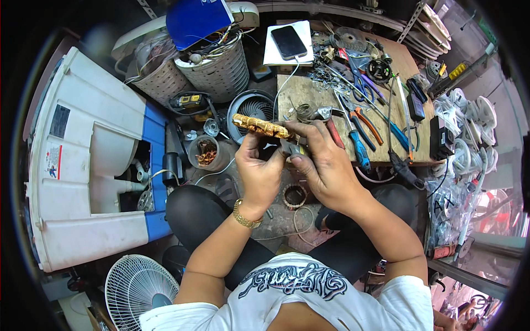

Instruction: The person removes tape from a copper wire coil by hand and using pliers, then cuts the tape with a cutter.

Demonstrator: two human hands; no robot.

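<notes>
In front of me, above my lap, my left hand (258,174) grips a motor stator (259,126), a ring with yellowish-brown windings seen nearly edge-on. The fingers of my right hand (326,165) are bent at its right end. Between that thumb and fingers sits a small grey and yellow piece (294,148), perhaps a tool; its kind is not clear. Below my hands, a second ring-shaped stator (295,195) lies on the floor. To the left stands a round tub (222,159) with copper-coloured wire scraps (206,152).
A wooden worktop (295,94) at the right carries pliers (369,126), a blue-handled screwdriver (360,151), scissors (360,83) and metal scraps. A phone (289,42) rests on paper. A large white-and-blue appliance (94,231) fills the left, with a white fan (138,284) nearby.
</notes>
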